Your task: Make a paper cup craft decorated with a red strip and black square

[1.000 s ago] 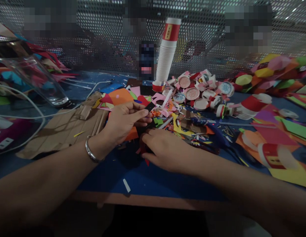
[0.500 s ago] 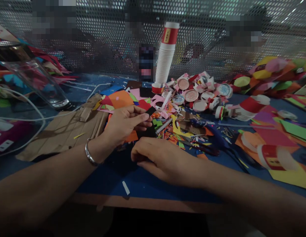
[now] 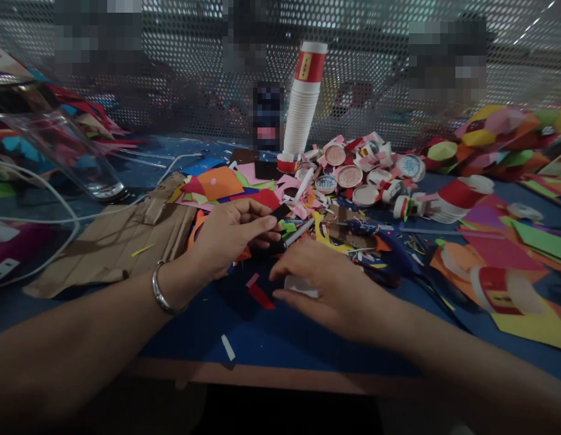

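My left hand (image 3: 241, 235), with a silver bangle at the wrist, pinches a small black piece of paper or card (image 3: 281, 211) between thumb and fingers. To its right and nearer me, my right hand (image 3: 328, 281) hovers low over the blue table, thumb and fingers apart. A whitish piece (image 3: 302, 286) shows in the gap between them; whether it touches the hand I cannot tell. On the table between both hands lies a folded red paper strip (image 3: 261, 293). Closer to the edge is a small white scrap (image 3: 228, 347).
Behind my hands spread coloured paper scraps (image 3: 217, 183) and cut cup bottoms (image 3: 350, 176). A tall stack of paper cups (image 3: 302, 109) stands before a perforated metal screen (image 3: 189, 72). Cardboard (image 3: 112, 244), a white cable (image 3: 78, 219) and a clear bottle (image 3: 87, 151) lie left; blue-handled scissors (image 3: 404, 257) right.
My right hand has shifted right and its fingers have spread, and the red strip and whitish piece have come into view. My left hand still pinches the black piece.
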The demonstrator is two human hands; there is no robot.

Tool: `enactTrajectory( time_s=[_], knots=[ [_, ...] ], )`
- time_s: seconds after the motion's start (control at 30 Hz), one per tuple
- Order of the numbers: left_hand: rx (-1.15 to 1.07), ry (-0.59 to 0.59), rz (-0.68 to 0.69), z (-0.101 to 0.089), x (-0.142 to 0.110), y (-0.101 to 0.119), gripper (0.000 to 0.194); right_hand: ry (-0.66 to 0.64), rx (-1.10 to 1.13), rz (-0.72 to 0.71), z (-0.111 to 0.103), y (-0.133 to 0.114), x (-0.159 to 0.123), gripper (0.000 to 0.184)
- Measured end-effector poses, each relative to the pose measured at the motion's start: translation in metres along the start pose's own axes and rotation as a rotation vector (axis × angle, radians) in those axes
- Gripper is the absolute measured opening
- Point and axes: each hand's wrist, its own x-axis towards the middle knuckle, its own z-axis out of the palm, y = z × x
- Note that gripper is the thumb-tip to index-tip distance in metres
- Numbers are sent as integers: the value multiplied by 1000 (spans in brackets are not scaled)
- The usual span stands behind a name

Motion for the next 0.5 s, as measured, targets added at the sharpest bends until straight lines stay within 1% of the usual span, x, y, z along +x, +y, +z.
enactTrajectory(
  time_s=[0.07, 0.17, 0.33, 0.5],
  knots=[
    [2, -1, 6, 0, 0, -1, 16, -105, -97, -10, 8, -5, 6, 15],
    [1, -5, 12, 1, 0, -1, 16, -228, -205, 59, 13, -11, 14, 23],
    [-4, -12, 4, 2, 0, -1, 18, -294, -273, 149, 13, -19, 23, 25],
    [-10, -19, -2, 2, 0, 0, 16, -360, -280, 183, 14, -25, 27, 19]
  ],
)
